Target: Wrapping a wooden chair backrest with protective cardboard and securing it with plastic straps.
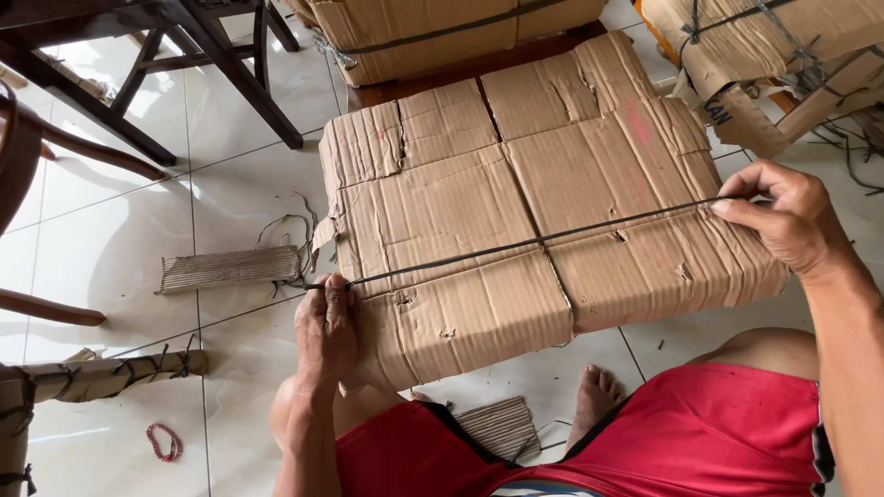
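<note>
The thin dark plastic packing strap (534, 243) was stretched taut right across the top of the flat, worn brown cardboard package (543, 221), and both hands had it! The left hand (325, 331) was at the near left edge of the package, thumb and fingers pinched down on the strap's left end, knuckles resting against the cardboard. The right hand (783, 216) was at the right edge, fingers curled and clamped on the other end, lifted slightly off the surface. The strap's long axis ran from lower left to upper right, climbing gently toward the right hand, crossing the package roughly along its middle seam. The package itself lay on the glossy white tiled floor (120, 239), angled with its far corners toward the top right.

Just left of the package sat a small ribbed strip of corrugated cardboard (228, 269), with loose dark strap offcuts (293, 230) curling between it and the package. A red beaded bracelet (163, 442) lay on the tiles near the bottom left. Dark wooden chair legs (226, 69) stood at upper left, and another strapped cardboard bundle (442, 32) rested beyond the package.
</note>
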